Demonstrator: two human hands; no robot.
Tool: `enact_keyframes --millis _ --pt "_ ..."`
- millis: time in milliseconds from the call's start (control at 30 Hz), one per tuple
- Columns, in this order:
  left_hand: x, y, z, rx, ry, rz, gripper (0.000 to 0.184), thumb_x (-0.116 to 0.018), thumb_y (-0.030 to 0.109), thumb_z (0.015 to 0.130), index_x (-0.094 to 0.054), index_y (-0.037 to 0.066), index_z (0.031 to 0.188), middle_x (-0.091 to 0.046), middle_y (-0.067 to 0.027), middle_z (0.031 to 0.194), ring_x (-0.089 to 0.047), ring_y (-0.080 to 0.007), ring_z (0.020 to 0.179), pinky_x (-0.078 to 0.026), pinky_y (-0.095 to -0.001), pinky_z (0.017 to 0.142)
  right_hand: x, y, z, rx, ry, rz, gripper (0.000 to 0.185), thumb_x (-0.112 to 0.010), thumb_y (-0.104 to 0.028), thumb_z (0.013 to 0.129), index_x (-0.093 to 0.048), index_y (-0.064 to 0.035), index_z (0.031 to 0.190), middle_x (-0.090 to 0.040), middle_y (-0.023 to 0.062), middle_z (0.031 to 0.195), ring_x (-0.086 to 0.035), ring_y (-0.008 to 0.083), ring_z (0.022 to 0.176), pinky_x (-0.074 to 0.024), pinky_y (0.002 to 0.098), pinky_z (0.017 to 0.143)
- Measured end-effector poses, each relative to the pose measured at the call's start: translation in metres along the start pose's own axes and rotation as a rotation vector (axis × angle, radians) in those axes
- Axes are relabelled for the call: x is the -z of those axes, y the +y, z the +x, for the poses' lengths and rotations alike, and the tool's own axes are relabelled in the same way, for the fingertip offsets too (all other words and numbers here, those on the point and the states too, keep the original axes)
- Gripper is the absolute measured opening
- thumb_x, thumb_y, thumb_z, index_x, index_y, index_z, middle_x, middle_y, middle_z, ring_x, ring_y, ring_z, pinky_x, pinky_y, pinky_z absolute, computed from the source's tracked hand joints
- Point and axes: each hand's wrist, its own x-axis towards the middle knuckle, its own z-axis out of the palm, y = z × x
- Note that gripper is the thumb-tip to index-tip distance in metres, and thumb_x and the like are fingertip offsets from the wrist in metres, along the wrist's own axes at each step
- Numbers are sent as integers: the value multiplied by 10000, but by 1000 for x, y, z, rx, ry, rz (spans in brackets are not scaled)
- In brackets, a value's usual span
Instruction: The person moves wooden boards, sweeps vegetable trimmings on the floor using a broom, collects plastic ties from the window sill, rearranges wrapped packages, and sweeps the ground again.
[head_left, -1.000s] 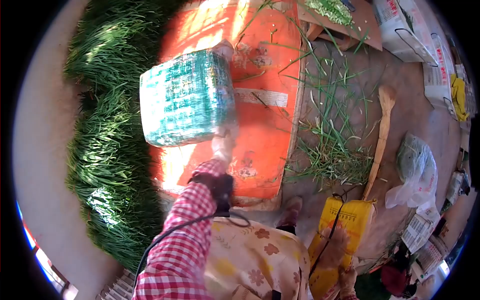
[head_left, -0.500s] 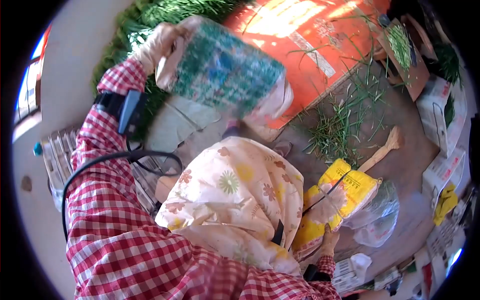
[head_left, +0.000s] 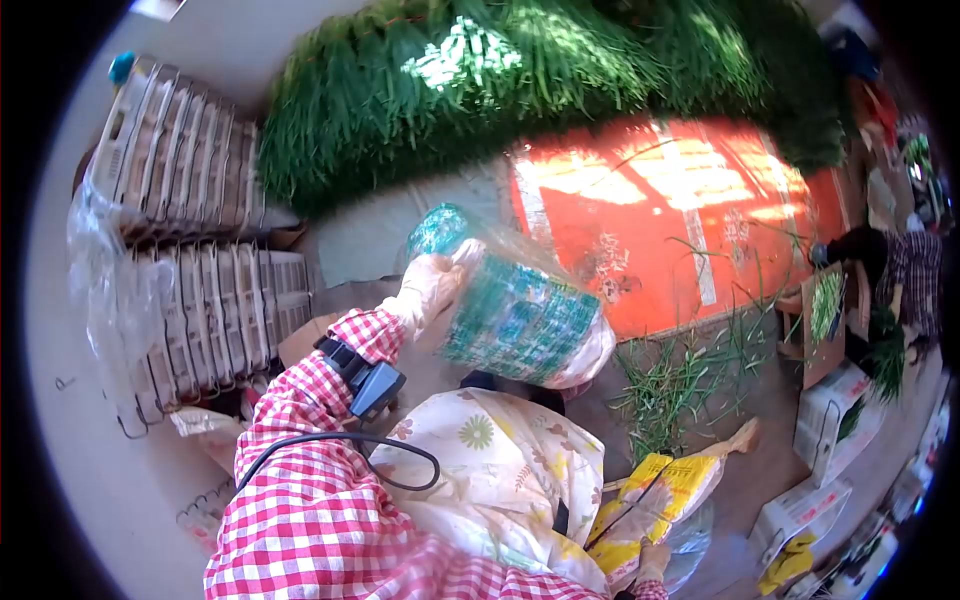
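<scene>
My left hand seems to wear a pale glove. Its fingers are closed on the near edge of a bulky block-shaped bundle with a teal-and-white patterned face and a clear wrap, held up in front of my knees. At the lower right, my right hand grips the lower edge of a yellow plastic bag with a dark strap across it. The floral apron covers my lap between the hands. A clear plastic bag lies beside the yellow one.
Bundled long green leaves are heaped along the back. An orange sheet lies before them, with loose green leaves on the floor. White crates stand left; white boxes and another person are at right.
My view has swung left and up, showing the crates and more leaves. The teal bundle has come lower and nearer my lap, still in my left hand. My right hand stays at the yellow bag.
</scene>
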Motion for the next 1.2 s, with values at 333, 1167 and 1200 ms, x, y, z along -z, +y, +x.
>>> enact_keyframes --millis 333,1167,1200 --pt "71 -101 -24 -152 277 -195 258 -559 197 829 -588 17 646 -504 -48 521 -446 -111 474 -365 -283 433 37 -80 27 264 127 -55 472 -695 -306 667 -582 87 903 -605 249 869 -581 371 854 -448 392 747" --pt "40 -308 -74 126 -51 -595 778 -593 461 767 -263 2 1303 -426 -136 1255 -447 -202 1115 -368 -282 909 -66 -484 -169 947 -714 475 304 -638 -114 730 -576 27 992 -606 51 925 -563 134 800 -445 261 725" --pt "54 -306 -76 118 -105 -842 786 -598 472 756 -251 36 1310 -432 -112 1241 -447 -200 1106 -377 -288 903 -82 -496 -180 927 -768 449 332 -642 -112 728 -561 30 1017 -600 63 949 -564 144 827 -446 271 744"
